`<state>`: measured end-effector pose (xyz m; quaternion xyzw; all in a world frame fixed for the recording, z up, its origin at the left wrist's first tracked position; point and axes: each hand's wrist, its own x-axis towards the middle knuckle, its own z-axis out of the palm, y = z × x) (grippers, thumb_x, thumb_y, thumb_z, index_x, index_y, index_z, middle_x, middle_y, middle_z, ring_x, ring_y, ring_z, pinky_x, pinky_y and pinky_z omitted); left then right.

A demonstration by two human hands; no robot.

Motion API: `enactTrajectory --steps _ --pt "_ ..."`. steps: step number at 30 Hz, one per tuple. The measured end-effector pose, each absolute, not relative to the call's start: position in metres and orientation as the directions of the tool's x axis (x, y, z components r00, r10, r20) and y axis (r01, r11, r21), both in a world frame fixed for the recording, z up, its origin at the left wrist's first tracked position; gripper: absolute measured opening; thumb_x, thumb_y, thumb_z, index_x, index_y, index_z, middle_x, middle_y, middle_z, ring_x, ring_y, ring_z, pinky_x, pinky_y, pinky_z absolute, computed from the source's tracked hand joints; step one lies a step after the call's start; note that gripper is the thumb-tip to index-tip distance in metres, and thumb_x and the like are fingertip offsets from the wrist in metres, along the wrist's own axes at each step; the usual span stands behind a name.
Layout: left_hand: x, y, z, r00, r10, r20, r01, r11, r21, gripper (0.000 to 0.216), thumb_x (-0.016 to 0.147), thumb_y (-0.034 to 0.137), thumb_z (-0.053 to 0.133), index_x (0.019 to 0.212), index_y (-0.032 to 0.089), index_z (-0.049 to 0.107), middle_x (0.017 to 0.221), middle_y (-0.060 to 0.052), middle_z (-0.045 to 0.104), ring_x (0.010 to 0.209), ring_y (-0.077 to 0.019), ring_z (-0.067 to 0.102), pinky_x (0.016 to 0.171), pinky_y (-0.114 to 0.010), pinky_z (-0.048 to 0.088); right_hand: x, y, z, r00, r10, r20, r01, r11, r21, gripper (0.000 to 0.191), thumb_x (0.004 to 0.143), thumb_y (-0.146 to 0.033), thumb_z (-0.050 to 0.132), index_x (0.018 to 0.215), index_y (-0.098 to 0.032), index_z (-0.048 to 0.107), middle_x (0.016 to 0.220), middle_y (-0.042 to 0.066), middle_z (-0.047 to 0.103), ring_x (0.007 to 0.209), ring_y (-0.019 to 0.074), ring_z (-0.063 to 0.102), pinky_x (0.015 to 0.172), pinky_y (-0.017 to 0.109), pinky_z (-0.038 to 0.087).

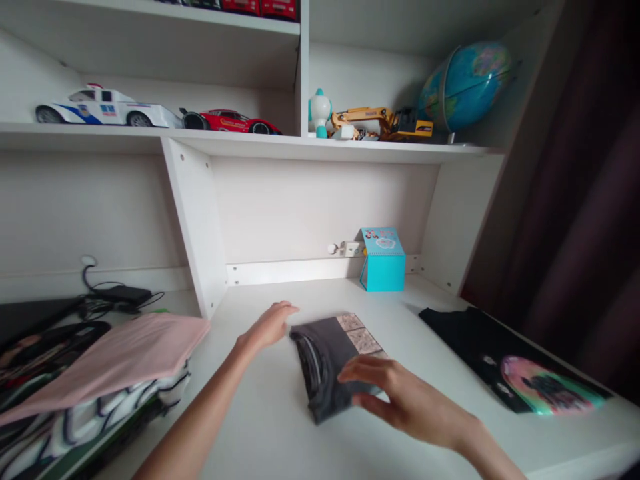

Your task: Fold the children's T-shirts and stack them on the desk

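The folded grey garment (325,363) lies approx. in the middle of the white desk (270,433), a bit nearer to the front edge than to the back one. It has a lighter patterned part at its far right corner.

The left hand (270,327) is flat, fingers stretched out and close together, and the fingertips touch the far left corner of the garment. The right hand (400,397) is also flat w/ fingers a little spread, and it lies on the near right part of the garment, palm down. Neither hand grips anything.

At the left edge of the desk there is a pile of clothes w/ a pink garment (125,353) on top. Near the right edge a black T-shirt (480,340) w/ a colourful print lies flat. A teal box (384,263) stands at the back edge, to the right.

On the shelf (320,148) above: a white toy car (107,108), a red toy car (230,121), a yellow toy excavator (380,123) and a globe (465,87).
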<state>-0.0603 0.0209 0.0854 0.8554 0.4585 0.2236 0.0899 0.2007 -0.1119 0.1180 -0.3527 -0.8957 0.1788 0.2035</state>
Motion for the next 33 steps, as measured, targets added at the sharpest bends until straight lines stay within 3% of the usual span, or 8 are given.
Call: enactTrajectory --steps 4,8,10,14,17,22,28,33 --pt "-0.022 -0.032 0.076 0.646 0.731 0.219 0.645 -0.676 0.357 0.037 0.083 0.017 0.042 0.118 0.02 0.054 0.121 -0.008 0.054 0.11 -0.0192 0.05 0.096 -0.031 0.036 0.222 -0.066 0.073 -0.533 0.818 0.216 0.698 0.569 -0.435 0.034 0.084 -0.017 0.04 0.112 -0.023 0.057 0.122 0.006 0.055 0.112 0.0184 0.05 0.095 0.032 0.04" --pt "0.011 -0.083 0.07 0.783 0.619 0.054 0.565 -0.745 0.355 0.033 0.084 0.03 0.048 0.115 0.022 0.055 0.111 -0.008 0.06 0.102 -0.0225 0.055 0.094 -0.036 0.036 0.236 -0.037 0.027 -0.484 0.857 0.178 0.765 0.513 -0.39 0.04 0.083 -0.016 0.038 0.12 -0.02 0.052 0.122 0.007 0.055 0.111 0.0187 0.051 0.096 0.033 0.039" --pt "0.013 -0.087 0.064 0.74 0.673 -0.002 0.638 -0.701 0.319 0.027 0.084 0.03 0.047 0.108 0.023 0.058 0.103 -0.007 0.063 0.097 -0.0246 0.057 0.095 -0.044 0.032 0.232 -0.045 0.018 -0.414 0.892 0.183 0.817 0.452 -0.357 0.036 0.085 -0.018 0.037 0.116 -0.019 0.055 0.114 0.009 0.06 0.105 0.0206 0.054 0.092 0.035 0.041" --pt "-0.004 -0.063 0.051 0.572 0.818 0.057 0.79 -0.568 0.233 0.024 0.085 0.027 0.043 0.1 0.023 0.062 0.102 -0.008 0.063 0.102 -0.0281 0.054 0.097 -0.054 0.023 0.215 -0.082 0.027 -0.357 0.919 0.165 0.846 0.394 -0.36 0.029 0.086 -0.021 0.036 0.098 -0.022 0.062 0.092 0.008 0.065 0.088 0.0203 0.06 0.076 0.031 0.046" --pt "-0.018 -0.044 0.042 0.44 0.894 0.085 0.872 -0.448 0.197 0.027 0.086 0.027 0.039 0.097 0.021 0.064 0.103 -0.011 0.061 0.1 -0.0287 0.053 0.09 -0.047 0.034 0.218 -0.093 0.034 -0.32 0.932 0.171 0.851 0.362 -0.38 0.027 0.087 -0.027 0.036 0.095 -0.024 0.061 0.091 0.005 0.064 0.086 0.0188 0.059 0.072 0.028 0.045" --pt "-0.025 -0.036 0.029 0.272 0.959 0.08 0.941 -0.282 0.187 0.035 0.085 0.029 0.04 0.111 0.013 0.058 0.105 -0.017 0.058 0.1 -0.0295 0.052 0.083 -0.038 0.041 0.241 -0.078 0.015 0.009 0.98 0.201 0.97 0.04 -0.24 0.028 0.087 -0.034 0.039 0.095 -0.017 0.059 0.092 0.011 0.062 0.087 0.0235 0.059 0.068 0.03 0.043" --pt "-0.026 -0.033 0.019 0.291 0.954 0.075 0.878 -0.297 0.374 0.042 0.08 0.017 0.042 0.121 0.01 0.051 0.111 -0.016 0.057 0.098 -0.0226 0.055 0.088 -0.031 0.039 0.233 -0.065 -0.008 0.015 0.991 0.132 0.926 0.036 -0.376 0.017 0.081 -0.025 0.045 0.094 -0.018 0.054 0.092 0.008 0.062 0.086 0.0199 0.06 0.066 0.025 0.04" --pt "-0.035 -0.042 0.02 0.314 0.948 -0.047 0.765 -0.223 0.605 0.051 0.075 0.03 0.053 0.123 0.015 0.048 0.094 -0.007 0.063 0.079 -0.0183 0.059 0.072 -0.026 0.044 0.234 -0.058 -0.008 0.013 0.99 0.143 0.864 0.061 -0.499 0.015 0.076 -0.017 0.044 0.091 -0.018 0.047 0.084 0.007 0.063 0.077 0.0187 0.06 0.067 0.026 0.039"
